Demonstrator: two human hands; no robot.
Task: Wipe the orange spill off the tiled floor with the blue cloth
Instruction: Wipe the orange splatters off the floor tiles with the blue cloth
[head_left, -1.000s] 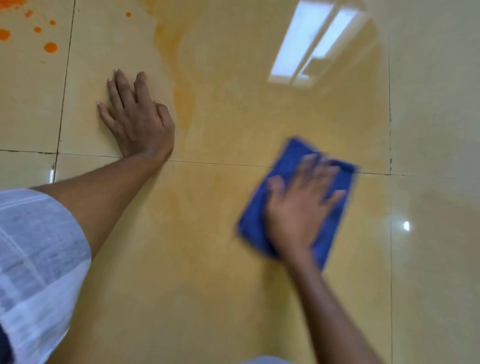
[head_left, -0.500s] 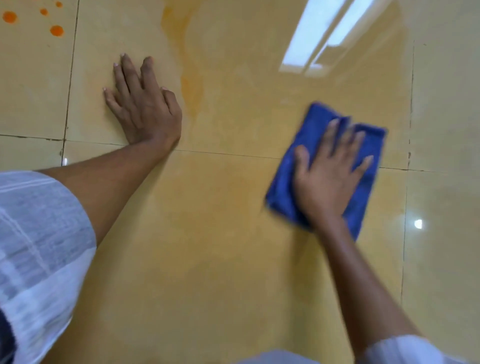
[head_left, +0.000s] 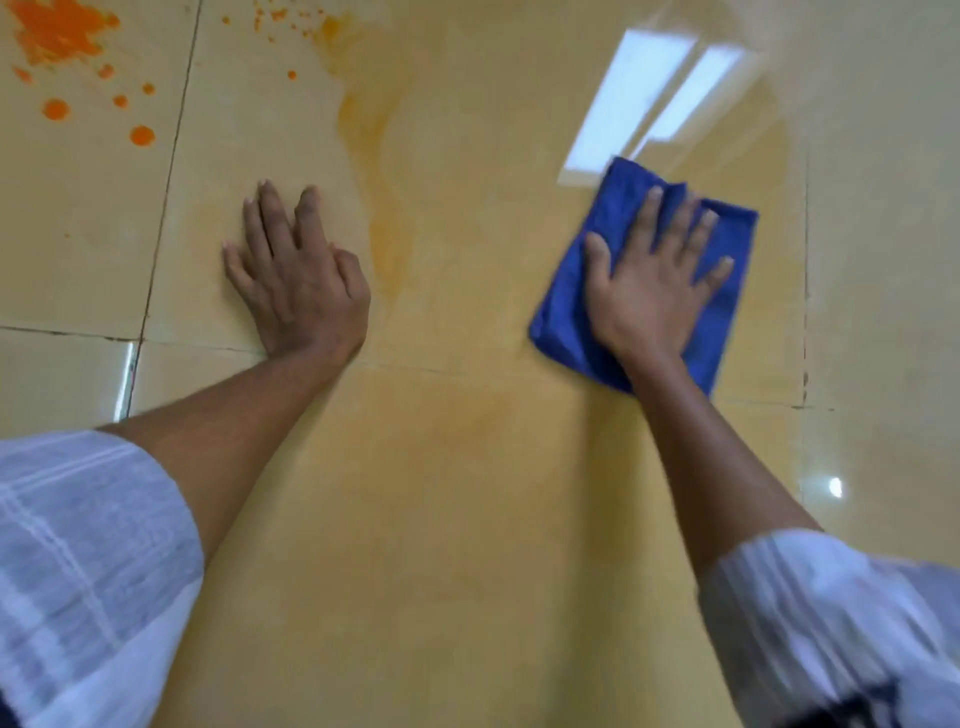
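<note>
Fingers spread, right hand (head_left: 649, 291) presses blue cloth (head_left: 618, 218) flat for wiping; left hand (head_left: 298, 275) lies flat, likely bracing, on tiled floor (head_left: 467, 519).

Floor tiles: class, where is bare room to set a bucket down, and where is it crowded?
Free: the tile stretch between the left hand and the blue cloth, and the tile right of the cloth. Crowded: the far left, dotted with orange splatter.

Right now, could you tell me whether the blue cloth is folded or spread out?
Folded: the blue cloth is a compact pad with creases, pressed flat by the right hand.
</note>
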